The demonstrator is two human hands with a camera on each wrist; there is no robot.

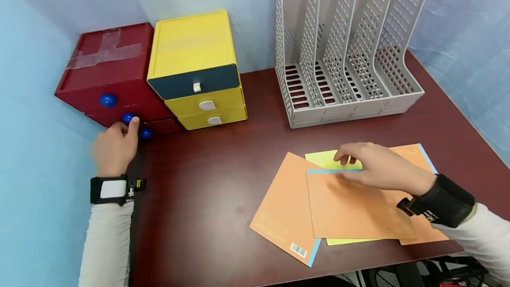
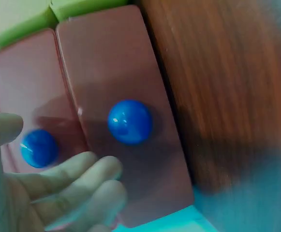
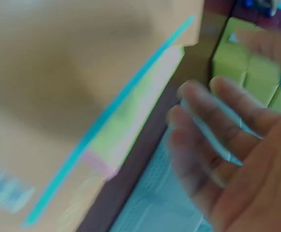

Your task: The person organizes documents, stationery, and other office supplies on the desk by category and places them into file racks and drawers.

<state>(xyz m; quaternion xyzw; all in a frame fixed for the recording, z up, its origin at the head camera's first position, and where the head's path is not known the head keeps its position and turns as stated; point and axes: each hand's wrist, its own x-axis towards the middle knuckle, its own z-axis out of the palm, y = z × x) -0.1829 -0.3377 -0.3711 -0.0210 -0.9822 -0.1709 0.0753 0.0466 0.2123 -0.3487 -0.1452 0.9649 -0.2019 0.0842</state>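
Note:
My left hand [image 1: 116,147] is at the front of a dark red drawer unit [image 1: 115,67], at its middle blue knob [image 2: 38,148]. In the left wrist view, thumb and fingers lie loosely on either side of this knob, with a gap visible. Another blue knob [image 2: 130,122] sits on the lowest drawer front. Over several overlapping orange booklets [image 1: 354,203] with blue edge strips hovers my right hand [image 1: 370,167], fingers slightly bent and nothing held. A yellow-green booklet [image 1: 324,158] shows partly from under the orange ones.
A yellow drawer unit [image 1: 193,48] with a dark blue top drawer stands right beside the red one. Farther right, a grey file rack [image 1: 354,110] with tall perforated dividers stands at the back of the dark wooden table [image 1: 207,216]. Light blue cloth [image 1: 36,145] hangs along the left and back.

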